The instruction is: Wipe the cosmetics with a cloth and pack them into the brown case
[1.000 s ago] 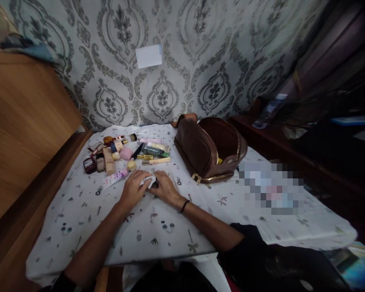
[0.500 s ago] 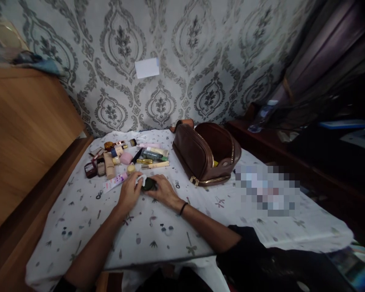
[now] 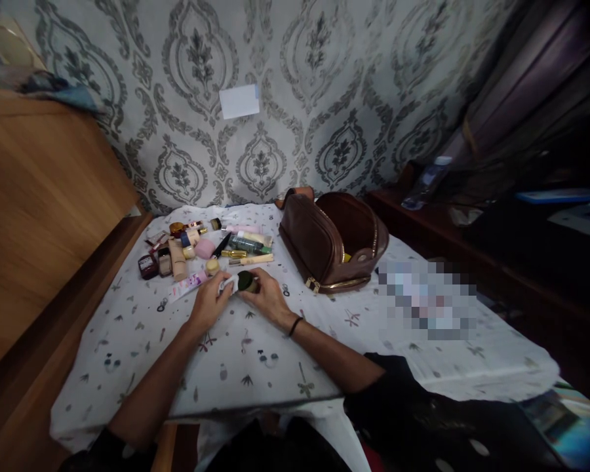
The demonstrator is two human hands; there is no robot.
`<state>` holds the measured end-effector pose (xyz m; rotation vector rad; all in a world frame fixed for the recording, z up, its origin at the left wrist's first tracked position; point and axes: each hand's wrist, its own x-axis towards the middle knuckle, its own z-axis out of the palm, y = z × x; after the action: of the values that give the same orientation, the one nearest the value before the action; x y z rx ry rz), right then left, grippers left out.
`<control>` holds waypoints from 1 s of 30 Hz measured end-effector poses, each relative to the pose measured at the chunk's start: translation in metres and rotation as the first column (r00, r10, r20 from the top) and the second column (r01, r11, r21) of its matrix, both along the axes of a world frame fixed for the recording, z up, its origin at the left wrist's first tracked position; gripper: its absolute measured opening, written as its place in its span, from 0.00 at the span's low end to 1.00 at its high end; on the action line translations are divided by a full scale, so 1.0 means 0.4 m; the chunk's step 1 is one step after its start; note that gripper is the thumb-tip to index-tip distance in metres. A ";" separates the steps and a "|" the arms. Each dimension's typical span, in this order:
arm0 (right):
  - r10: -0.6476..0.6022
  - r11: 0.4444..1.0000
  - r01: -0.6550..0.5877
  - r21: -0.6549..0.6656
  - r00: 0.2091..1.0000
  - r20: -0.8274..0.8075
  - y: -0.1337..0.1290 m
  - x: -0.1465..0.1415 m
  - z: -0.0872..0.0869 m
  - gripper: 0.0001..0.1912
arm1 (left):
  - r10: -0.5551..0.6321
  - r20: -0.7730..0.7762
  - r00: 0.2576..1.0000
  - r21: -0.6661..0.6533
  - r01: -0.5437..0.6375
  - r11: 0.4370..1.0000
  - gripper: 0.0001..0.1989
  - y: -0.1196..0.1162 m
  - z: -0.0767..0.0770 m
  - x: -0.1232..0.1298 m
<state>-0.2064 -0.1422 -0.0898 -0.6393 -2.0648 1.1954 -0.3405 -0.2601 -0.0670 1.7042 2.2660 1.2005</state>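
Note:
My left hand [image 3: 209, 303] pinches a crumpled white tissue [image 3: 230, 283] against the side of a small dark green jar [image 3: 246, 282]. The jar is held by my right hand [image 3: 269, 296], its fingers wrapped round the right side; a black band circles that wrist. A pink and white tube [image 3: 189, 285] lies just left of my hands, with a small yellow round pot [image 3: 212, 266] beyond it. Further back, several cosmetics, among them a beige tube [image 3: 177, 261] and a pink sponge-like piece [image 3: 205, 248], are gathered on the patterned white cloth [image 3: 275, 387].
A brown leather bag [image 3: 319, 246] stands unzipped and open to the right of the cosmetics. Right of it lies a blurred-out item [image 3: 430, 301]. A wooden cabinet [image 3: 44, 210] borders the left side. A clear bottle [image 3: 427, 183] stands on the dark ledge at right.
The jar has tilted and risen slightly between my hands, showing more of its dark green face. More of the white tissue shows beside it. The whole view has shifted a little.

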 end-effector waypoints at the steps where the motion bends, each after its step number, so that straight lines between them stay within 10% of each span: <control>1: -0.018 1.000 0.018 0.014 1.000 0.000 0.000 0.000 0.000 0.20 | -0.013 -0.009 1.000 0.001 0.013 1.000 0.09 0.000 -0.001 0.000; 12: -0.105 0.985 0.098 0.141 0.994 0.041 0.002 0.003 -0.002 0.16 | -0.143 -0.204 0.968 0.121 0.170 0.978 0.10 -0.007 -0.005 0.019; 20: 0.061 0.962 -0.078 0.261 0.995 0.074 -0.014 0.012 0.002 0.22 | -0.059 -0.377 0.924 0.162 0.129 0.978 0.12 -0.009 0.000 0.040; 30: 0.195 0.954 -0.199 0.226 0.980 0.042 -0.014 0.011 0.009 0.19 | -0.010 -0.007 1.000 0.073 0.011 0.997 0.11 0.001 0.013 0.001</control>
<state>-0.2018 -0.1477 -0.0861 -0.3425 -2.2824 1.0380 -0.3402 -0.2596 -0.0617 1.7446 2.2403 1.2934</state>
